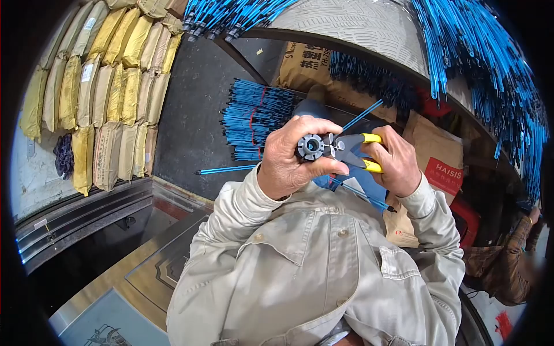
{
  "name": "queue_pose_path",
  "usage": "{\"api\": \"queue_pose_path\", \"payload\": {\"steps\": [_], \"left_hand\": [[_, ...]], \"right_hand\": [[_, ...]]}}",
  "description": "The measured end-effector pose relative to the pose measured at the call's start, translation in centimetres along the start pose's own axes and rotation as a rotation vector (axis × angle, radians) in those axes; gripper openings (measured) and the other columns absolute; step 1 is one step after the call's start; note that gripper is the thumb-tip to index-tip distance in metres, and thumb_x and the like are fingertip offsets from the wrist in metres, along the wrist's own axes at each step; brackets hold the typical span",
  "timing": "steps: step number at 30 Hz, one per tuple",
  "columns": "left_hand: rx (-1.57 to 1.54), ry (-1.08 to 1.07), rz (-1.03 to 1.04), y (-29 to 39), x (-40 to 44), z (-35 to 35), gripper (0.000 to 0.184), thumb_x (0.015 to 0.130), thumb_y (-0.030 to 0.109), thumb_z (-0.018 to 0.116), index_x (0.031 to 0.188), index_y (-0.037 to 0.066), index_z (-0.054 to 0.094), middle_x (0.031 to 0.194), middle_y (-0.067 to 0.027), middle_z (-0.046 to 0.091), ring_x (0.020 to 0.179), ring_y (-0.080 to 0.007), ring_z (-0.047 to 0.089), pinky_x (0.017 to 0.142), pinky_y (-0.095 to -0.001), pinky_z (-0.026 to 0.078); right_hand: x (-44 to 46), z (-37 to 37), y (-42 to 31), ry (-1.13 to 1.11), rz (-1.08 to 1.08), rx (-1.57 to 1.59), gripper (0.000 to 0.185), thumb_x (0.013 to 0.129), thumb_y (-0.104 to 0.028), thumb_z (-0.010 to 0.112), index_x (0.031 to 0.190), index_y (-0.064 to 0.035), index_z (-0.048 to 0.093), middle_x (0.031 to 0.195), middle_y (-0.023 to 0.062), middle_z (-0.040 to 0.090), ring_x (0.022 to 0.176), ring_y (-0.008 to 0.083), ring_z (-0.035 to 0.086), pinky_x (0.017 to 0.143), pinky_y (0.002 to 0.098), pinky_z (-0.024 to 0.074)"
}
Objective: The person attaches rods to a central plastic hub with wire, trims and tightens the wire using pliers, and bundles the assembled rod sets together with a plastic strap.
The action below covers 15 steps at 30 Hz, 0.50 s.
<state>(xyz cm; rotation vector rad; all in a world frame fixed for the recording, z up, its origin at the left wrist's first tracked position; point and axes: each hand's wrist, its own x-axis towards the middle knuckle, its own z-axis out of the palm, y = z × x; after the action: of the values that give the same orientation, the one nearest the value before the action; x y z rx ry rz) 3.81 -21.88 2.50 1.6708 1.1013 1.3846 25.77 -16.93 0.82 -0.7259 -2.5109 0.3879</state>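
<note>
My left hand (291,154) is closed around a black round fitting (310,147) with a notched rim and a hole in its middle, its open end facing up at me. My right hand (397,160) grips pliers by their yellow handles (372,138). The metal jaws of the pliers (345,145) reach to the right side of the fitting, between my left thumb and fingers. Exactly what the jaws bite on is too small to tell. Thin blue tubes (363,114) with dark ends lie below and behind my hands, across my lap.
A bundle of blue tubes (257,118), tied with red string, lies on the dark floor (190,115). More blue tubes (485,63) hang over a metal shelf (352,23). Stacked paper sacks (109,86) stand at left. A brown paper bag (430,144) lies right; another person's sleeve (511,265) shows at far right.
</note>
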Motion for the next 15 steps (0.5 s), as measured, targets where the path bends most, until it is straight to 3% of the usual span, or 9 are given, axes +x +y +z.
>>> {"api": "queue_pose_path", "payload": {"steps": [6,7,10,11,13,15], "left_hand": [[0.010,0.028,0.030,-0.1,0.5,0.1,0.060,0.057,0.025,0.083,0.105,-0.002,0.059,0.088,-0.0065,0.060,0.076,-0.0105,0.055,0.067,-0.0228,0.043],[0.005,0.036,0.035,-0.1,0.6,0.2,0.060,0.057,0.025,0.083,0.105,-0.002,0.059,0.088,-0.0065,0.060,0.076,-0.0105,0.055,0.067,-0.0228,0.043],[-0.150,0.019,-0.106,-0.3,0.4,-0.2,0.081,0.056,0.028,0.084,0.121,-0.005,0.048,0.086,-0.0065,0.059,0.076,-0.0109,0.055,0.071,-0.0232,0.044],[-0.149,0.018,-0.108,-0.4,0.5,-0.1,0.081,0.056,0.028,0.084,0.121,-0.005,0.048,0.086,-0.0065,0.059,0.076,-0.0109,0.055,0.071,-0.0232,0.044],[-0.189,0.031,0.001,-0.8,0.7,0.8,0.099,0.052,0.032,0.085,0.129,-0.005,0.034,0.091,-0.0099,0.059,0.080,-0.0143,0.057,0.075,-0.0257,0.046],[-0.215,0.044,0.050,-0.8,0.6,1.4,0.108,0.051,0.033,0.085,0.133,-0.006,0.028,0.094,-0.0116,0.058,0.082,-0.0160,0.058,0.077,-0.0270,0.046]], "right_hand": [[0.1,-0.7,0.8,-0.039,-0.019,-0.037,0.021,0.065,-0.004,0.069,0.078,-0.0044,0.052,0.080,0.0122,0.050,0.065,0.0293,0.054,0.052,0.0351,0.0444],[0.1,-0.6,0.6,-0.068,0.057,0.028,0.019,0.067,-0.003,0.068,0.081,-0.0039,0.054,0.083,0.0118,0.051,0.068,0.0282,0.055,0.056,0.0341,0.0453],[0.6,1.1,-0.2,-0.122,0.211,0.167,0.017,0.073,-0.002,0.065,0.087,-0.0028,0.057,0.088,0.0108,0.055,0.074,0.0261,0.058,0.063,0.0320,0.0471],[1.1,2.4,-0.5,-0.010,0.260,0.383,0.020,0.072,-0.003,0.066,0.090,-0.0024,0.058,0.086,0.0092,0.053,0.073,0.0238,0.055,0.063,0.0306,0.0450],[2.0,4.7,-0.8,0.217,0.355,0.812,0.026,0.070,-0.006,0.066,0.096,-0.0016,0.060,0.080,0.0061,0.048,0.072,0.0191,0.050,0.063,0.0278,0.0408],[2.0,6.8,-1.3,0.266,0.347,0.879,0.028,0.071,-0.006,0.066,0.098,-0.0015,0.061,0.082,0.0060,0.049,0.074,0.0186,0.050,0.066,0.0277,0.0403]]}}
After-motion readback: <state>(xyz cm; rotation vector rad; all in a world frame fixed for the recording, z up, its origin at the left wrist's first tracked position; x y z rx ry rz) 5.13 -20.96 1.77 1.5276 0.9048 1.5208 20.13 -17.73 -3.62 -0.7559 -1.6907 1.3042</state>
